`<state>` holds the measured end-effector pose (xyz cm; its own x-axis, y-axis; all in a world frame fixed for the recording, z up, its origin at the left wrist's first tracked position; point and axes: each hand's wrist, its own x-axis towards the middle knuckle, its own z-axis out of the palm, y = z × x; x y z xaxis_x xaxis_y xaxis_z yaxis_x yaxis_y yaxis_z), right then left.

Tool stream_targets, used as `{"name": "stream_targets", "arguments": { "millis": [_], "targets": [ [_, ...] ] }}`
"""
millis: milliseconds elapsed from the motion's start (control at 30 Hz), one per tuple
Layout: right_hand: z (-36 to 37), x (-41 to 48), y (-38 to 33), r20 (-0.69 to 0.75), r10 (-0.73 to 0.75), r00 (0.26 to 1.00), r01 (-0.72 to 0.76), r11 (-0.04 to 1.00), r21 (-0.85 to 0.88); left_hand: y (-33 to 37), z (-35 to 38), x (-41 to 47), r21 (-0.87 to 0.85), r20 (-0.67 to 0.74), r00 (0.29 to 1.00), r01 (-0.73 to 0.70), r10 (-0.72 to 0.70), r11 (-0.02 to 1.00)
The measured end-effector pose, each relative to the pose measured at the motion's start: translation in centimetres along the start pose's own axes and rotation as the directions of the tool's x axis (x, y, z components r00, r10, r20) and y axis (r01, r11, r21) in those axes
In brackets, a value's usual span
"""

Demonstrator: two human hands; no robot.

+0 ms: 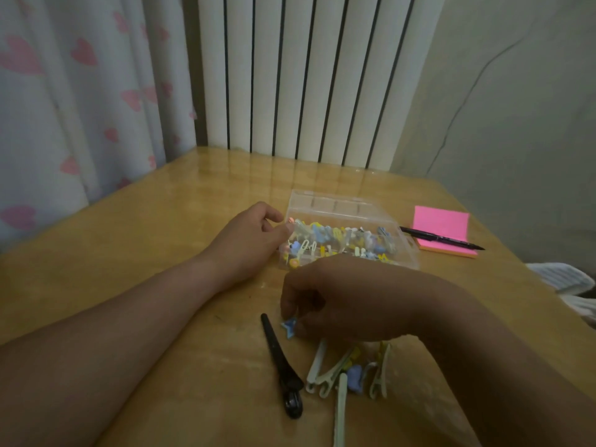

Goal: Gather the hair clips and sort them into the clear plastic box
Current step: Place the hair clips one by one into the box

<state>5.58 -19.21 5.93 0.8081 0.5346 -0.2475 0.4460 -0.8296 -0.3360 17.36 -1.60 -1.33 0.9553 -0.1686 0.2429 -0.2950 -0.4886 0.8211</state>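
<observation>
Table [129, 253]: glossy pale wood, carrying everything; the clear plastic box [407, 253] stands on it towards the far right.
Clear plastic box: lid open and lying back on the far side, the tray crowded with small blue, yellow and white clips.
Left hand [251, 240]: at the box's left end, fingers loosely curled, thumb tip against the rim; whether it pinches the rim I cannot tell.
Right hand [348, 295]: just in front of the box, fingers bent down, tips pinching a blue clip [288, 327] at the tabletop.
Loose clips [345, 369]: a pale heap nearer the person than the box, partly under the right wrist.
Black clip [280, 359]: long, lying left of that heap.
Pink sticky notes [442, 230]: just right of the box, a black pen [442, 239] lying across them.
Radiator [306, 75]: white ribs rising behind the box, at the table's far edge.
Curtain [64, 91]: white with pink hearts, far left of the box.
Wall [516, 108]: grey-green, cracked, to the box's right.
</observation>
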Motion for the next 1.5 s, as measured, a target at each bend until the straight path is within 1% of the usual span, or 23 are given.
{"name": "stream_targets", "arguments": {
  "millis": [200,367,500,667,733,800,867,900,933,967,1000,1033,1067,1200,1300,1333,1400,1433,1500],
  "targets": [
    [0.0,-0.2,-0.2,-0.031,-0.055,0.998,0.052,0.995,-0.083,0.1,0.0,0.0,-0.011,0.0,1.0,0.0,0.0,1.0],
    [0.1,-0.1,-0.6,-0.028,-0.015,0.999,0.01,0.985,-0.174,0.0,-0.1,-0.1,-0.002,0.01,1.0,-0.006,0.006,1.0],
    [0.2,0.0,-0.6,0.006,0.012,1.0,-0.011,0.99,-0.142,0.0,-0.2,-0.1,-0.005,0.013,1.0,-0.005,0.005,1.0],
    [-0.2,-0.2,-0.2,0.053,0.003,0.999,0.005,0.987,-0.16,0.0,-0.1,-0.1,-0.007,0.008,1.0,-0.005,0.005,1.0],
    [-0.8,-0.6,-0.1,0.055,-0.017,0.998,0.023,0.995,-0.095,0.0,-0.1,-0.1,-0.007,0.011,1.0,-0.004,0.004,1.0],
    [-1.6,-1.1,0.4,-0.038,-0.02,0.999,0.02,1.0,-0.009,0.0,-0.1,-0.1,-0.012,0.012,1.0,-0.004,0.004,1.0],
    [-2.7,-1.7,2.2,-0.237,0.035,0.971,-0.022,0.998,0.056,0.0,-0.1,-0.1,-0.018,0.009,1.0,-0.006,0.006,1.0],
    [-3.3,-2.0,3.4,-0.359,0.082,0.93,-0.053,0.995,0.089,0.0,-0.1,-0.1,-0.021,0.007,1.0,-0.003,0.004,1.0],
    [-3.8,-2.4,4.8,-0.474,0.137,0.87,-0.098,0.99,0.106,-0.1,0.0,-0.1,-0.024,0.005,1.0,0.002,-0.002,1.0],
    [-4.2,-2.8,6.2,-0.56,0.193,0.806,-0.161,0.981,0.106,-0.1,0.0,-0.1,-0.027,0.004,1.0,0.007,-0.007,1.0],
    [-4.3,-3.2,7.5,-0.606,0.248,0.756,-0.234,0.967,0.105,-0.2,0.0,0.0,-0.028,0.004,1.0,0.011,-0.011,1.0],
    [-4.3,-3.4,8.5,-0.616,0.298,0.729,-0.294,0.949,0.111,-0.2,0.0,0.0,-0.025,0.005,1.0,0.012,-0.012,1.0],
    [-4.2,-3.5,9.4,-0.603,0.341,0.721,-0.34,0.933,0.12,-0.2,0.1,0.0,-0.02,0.004,1.0,0.011,-0.011,1.0],
    [-3.2,-2.8,11.0,-0.506,0.449,0.737,-0.456,0.882,0.118,-0.5,0.1,0.2,-0.02,-0.003,1.0,0.004,-0.005,1.0],
    [-3.2,-2.7,11.1,-0.508,0.446,0.737,-0.474,0.877,0.082,-0.4,0.0,0.0,-0.01,0.006,1.0,0.003,-0.003,1.0],
    [-3.4,-2.9,10.7,-0.518,0.426,0.741,-0.455,0.887,0.078,-0.3,0.0,-0.1,-0.007,0.005,1.0,0.003,-0.003,1.0],
    [-3.7,-3.2,9.7,-0.527,0.36,0.77,-0.367,0.925,0.095,-0.2,-0.1,-0.1,0.0,-0.002,1.0,0.001,-0.001,1.0],
    [-3.8,-3.2,9.0,-0.509,0.319,0.799,-0.309,0.945,0.107,-0.2,-0.1,-0.1,0.002,-0.004,1.0,-0.001,0.001,1.0],
    [-3.9,-3.3,7.3,-0.406,0.231,0.884,-0.196,0.972,0.126,-0.3,-0.1,-0.1,0.004,-0.001,1.0,0.0,0.0,1.0]
  ]
}}
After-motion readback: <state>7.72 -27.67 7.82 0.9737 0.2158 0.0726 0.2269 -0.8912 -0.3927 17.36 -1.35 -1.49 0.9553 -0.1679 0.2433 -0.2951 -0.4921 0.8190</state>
